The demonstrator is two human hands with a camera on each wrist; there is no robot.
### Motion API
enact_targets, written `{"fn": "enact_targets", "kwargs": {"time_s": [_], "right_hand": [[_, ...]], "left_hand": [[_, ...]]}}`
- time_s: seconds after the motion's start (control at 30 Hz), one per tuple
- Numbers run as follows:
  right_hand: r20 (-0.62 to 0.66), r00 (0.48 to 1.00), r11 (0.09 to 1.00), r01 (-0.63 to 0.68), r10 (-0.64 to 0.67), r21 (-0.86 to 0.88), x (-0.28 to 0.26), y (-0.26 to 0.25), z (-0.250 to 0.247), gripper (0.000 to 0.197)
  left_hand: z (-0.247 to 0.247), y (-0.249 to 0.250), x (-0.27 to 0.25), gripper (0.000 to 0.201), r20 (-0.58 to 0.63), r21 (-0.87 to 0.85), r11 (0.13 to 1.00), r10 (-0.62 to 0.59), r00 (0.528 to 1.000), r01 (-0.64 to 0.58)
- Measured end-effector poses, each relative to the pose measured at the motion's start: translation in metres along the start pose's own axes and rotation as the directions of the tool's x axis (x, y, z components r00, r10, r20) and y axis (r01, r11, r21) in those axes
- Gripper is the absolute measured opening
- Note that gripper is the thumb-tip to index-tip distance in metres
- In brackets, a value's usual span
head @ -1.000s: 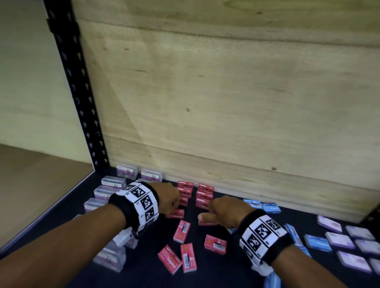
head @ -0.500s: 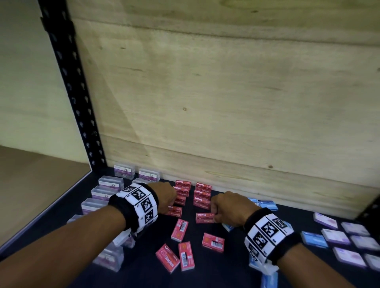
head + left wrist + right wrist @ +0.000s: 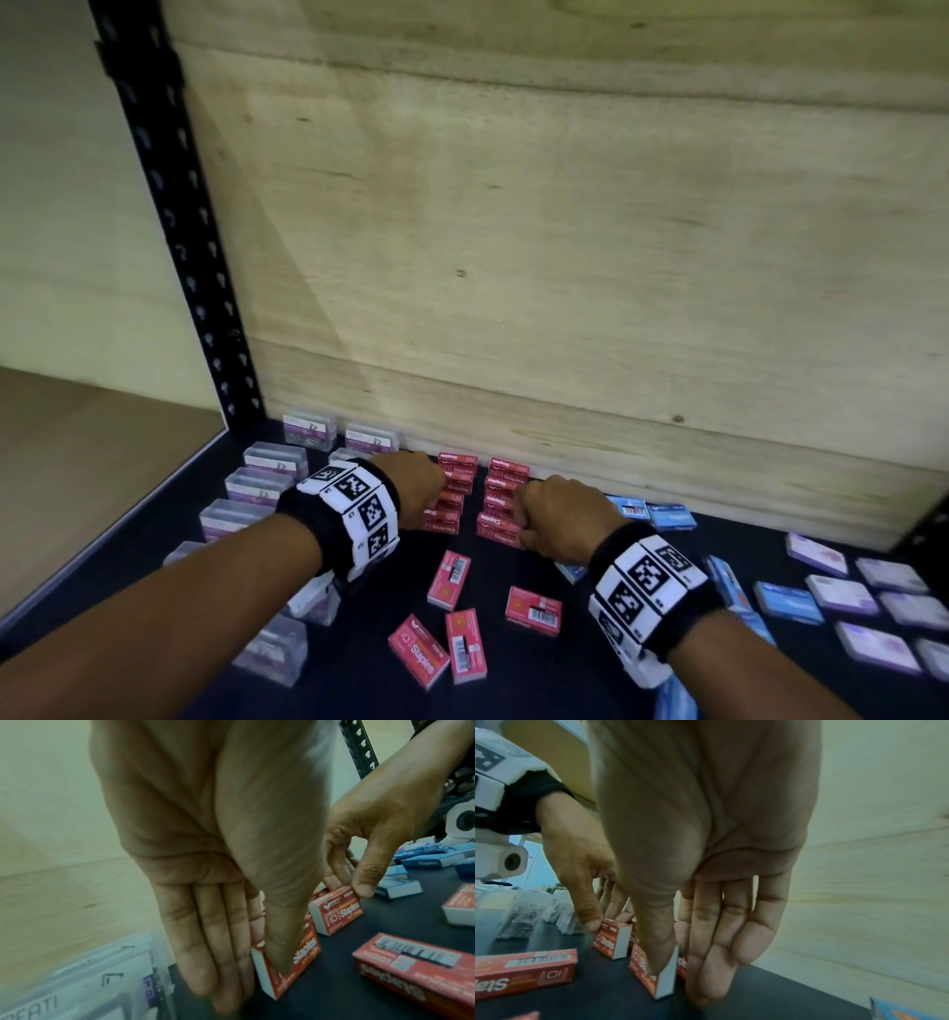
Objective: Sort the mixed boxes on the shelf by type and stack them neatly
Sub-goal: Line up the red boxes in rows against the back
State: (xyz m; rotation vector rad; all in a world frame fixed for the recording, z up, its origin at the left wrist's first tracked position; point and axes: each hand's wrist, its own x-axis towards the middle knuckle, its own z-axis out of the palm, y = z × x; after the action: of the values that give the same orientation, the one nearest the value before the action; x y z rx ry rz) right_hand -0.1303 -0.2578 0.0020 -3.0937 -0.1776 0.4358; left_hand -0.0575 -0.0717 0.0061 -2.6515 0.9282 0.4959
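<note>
on the dark shelf [image 3: 606,683] the red staple boxes stand in two rows against the far wooden back panel [image 3: 565,257]. the left hand [image 3: 416,488] is at the near end of the left row [image 3: 452,493], and the right hand [image 3: 560,519] is at the near end of the right row [image 3: 500,506].

in the left wrist view the left hand [image 3: 218,862] has its fingers [image 3: 205,953] straight and close together, pointing down beside the front box of the left row [image 3: 290,963], and the thumb lies over the printed face of this box. so the box sits between thumb and fingers, standing on its long edge on the shelf. in the right wrist view the right hand [image 3: 706,841] shows the same: fingers [image 3: 718,943] straight and together, thumb pressed on the red face of the front box of the right row [image 3: 652,973], which also stands on edge.

four loose red boxes [image 3: 464,645] lie flat on the shelf nearer than the hands. clear boxes with purple labels [image 3: 259,485] stand in lines on the left side. blue boxes [image 3: 672,516] lie to the right of the red rows, and pale purple boxes [image 3: 842,596] lie flat at the far right.
</note>
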Motion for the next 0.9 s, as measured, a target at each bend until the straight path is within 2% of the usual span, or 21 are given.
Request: {"fn": "enact_targets", "kwargs": {"time_s": [0.2, 0.37, 0.5, 0.57, 0.63, 0.7, 0.9], "right_hand": [[-0.022, 1.000, 1.000, 0.002, -0.001, 0.008, 0.001, 0.001, 0.002, 0.025], [-0.044, 0.999, 0.999, 0.010, -0.008, 0.043, -0.006, 0.005, -0.001, 0.029], [0.070, 0.996, 0.986, 0.039, -0.051, 0.161, -0.013, 0.011, -0.007, 0.022], [0.162, 0.984, 0.976, 0.037, -0.073, 0.214, -0.020, 0.014, -0.010, 0.023], [0.227, 0.971, 0.977, 0.030, -0.079, 0.212, -0.028, 0.014, -0.010, 0.028], [0.249, 0.966, 0.983, 0.028, -0.073, 0.181, -0.035, 0.014, -0.008, 0.034], [0.278, 0.960, 0.986, -0.001, -0.046, 0.167, -0.049, 0.007, 0.005, 0.046]], "left_hand": [[-0.003, 0.002, -0.002, 0.023, -0.003, -0.034, 0.999, -0.018, 1.000, 0.018], [-0.012, 0.005, -0.012, 0.037, -0.047, 0.018, 0.997, -0.079, 0.996, 0.080], [-0.021, 0.014, -0.023, 0.037, -0.109, 0.068, 0.996, -0.053, 0.993, 0.060], [-0.022, 0.023, -0.028, 0.035, -0.074, 0.032, 0.999, -0.039, 0.997, 0.042], [-0.018, 0.031, -0.031, 0.042, -0.018, 0.020, 0.999, -0.025, 1.000, 0.025], [-0.012, 0.039, -0.032, 0.049, 0.034, 0.039, 0.999, -0.036, 0.999, 0.035], [0.001, 0.048, -0.034, 0.051, 0.130, -0.023, 0.998, -0.050, 0.990, 0.053]]}}
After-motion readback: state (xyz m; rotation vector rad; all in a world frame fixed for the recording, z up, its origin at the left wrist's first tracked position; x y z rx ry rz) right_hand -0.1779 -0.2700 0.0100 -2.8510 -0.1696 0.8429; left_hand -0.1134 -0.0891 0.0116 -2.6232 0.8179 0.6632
